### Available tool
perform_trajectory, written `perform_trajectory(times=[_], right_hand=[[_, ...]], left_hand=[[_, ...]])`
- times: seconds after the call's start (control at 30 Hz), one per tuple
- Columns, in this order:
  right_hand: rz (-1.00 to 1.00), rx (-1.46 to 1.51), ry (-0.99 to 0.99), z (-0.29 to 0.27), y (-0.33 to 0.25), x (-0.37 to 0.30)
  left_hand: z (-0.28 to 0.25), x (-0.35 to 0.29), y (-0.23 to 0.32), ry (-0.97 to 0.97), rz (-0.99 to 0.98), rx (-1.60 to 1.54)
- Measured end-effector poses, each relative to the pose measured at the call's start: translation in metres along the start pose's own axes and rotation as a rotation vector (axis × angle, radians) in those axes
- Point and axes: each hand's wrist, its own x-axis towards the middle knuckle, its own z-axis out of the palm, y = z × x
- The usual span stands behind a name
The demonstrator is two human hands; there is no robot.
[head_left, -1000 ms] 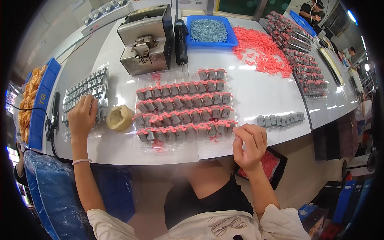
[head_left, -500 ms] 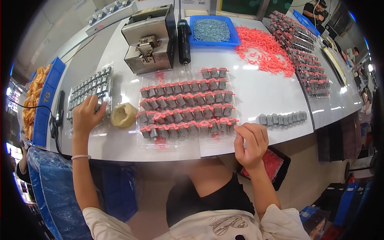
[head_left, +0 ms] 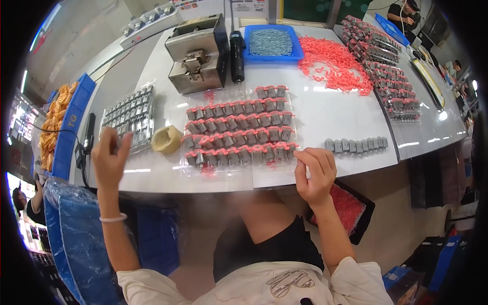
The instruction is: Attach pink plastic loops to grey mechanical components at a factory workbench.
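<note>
My left hand (head_left: 108, 161) is over the table's front left edge, beside a clear tray (head_left: 129, 115) with rows of small grey metal parts. Its thumb stands apart from the fingers, and nothing shows between them. In front of me lies a clear plastic tray (head_left: 178, 172) with rows of grey blocks (head_left: 243, 122) topped by pinkish-red plastic clips. At the right end of its nearest row is my right hand (head_left: 316, 175), fingers curled and thumb pressed to them. Whatever it may hold is hidden. A cream-coloured ring-shaped roll (head_left: 166, 140) sits between the two trays.
A metal machine (head_left: 198, 53) and a hanging black electric screwdriver (head_left: 237, 56) stand behind the tray. Farther right are a blue bin of screws (head_left: 271, 43), loose red clips (head_left: 335, 66) and stacked filled trays (head_left: 391, 91). Bare grey blocks (head_left: 356, 145) line up at right.
My left hand has drawn back from the grey parts' tray toward the table edge. The right hand stays curled by the clip-topped blocks. The whole view has shifted slightly.
</note>
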Motion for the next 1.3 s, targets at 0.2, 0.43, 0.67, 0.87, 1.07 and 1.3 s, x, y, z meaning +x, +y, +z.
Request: perform_trajectory(times=[0.2, 0.43, 0.67, 0.87, 1.07, 1.3], right_hand=[[0.522, 0.813, -0.210, -0.021, -0.054, -0.005], [0.923, 1.465, -0.341, -0.062, -0.097, -0.044], [1.114, 1.260, -0.323, -0.077, -0.072, -0.050], [1.224, 1.337, -0.345, -0.080, -0.066, -0.061], [1.264, 1.368, -0.290, -0.079, -0.059, -0.069], [1.258, 1.354, -0.321, -0.076, -0.057, -0.068]], left_hand=[[-0.009, -0.061, 0.130, -0.459, 0.189, -0.272], [0.045, -0.085, 0.194, -0.797, -0.087, -0.914], [0.070, -0.098, 0.226, -0.797, -0.251, -1.020], [0.074, -0.108, 0.232, -0.797, -0.361, -0.992], [0.071, -0.115, 0.221, -0.812, -0.679, -1.467], [0.079, -0.149, 0.220, -0.580, -0.713, -1.631]])
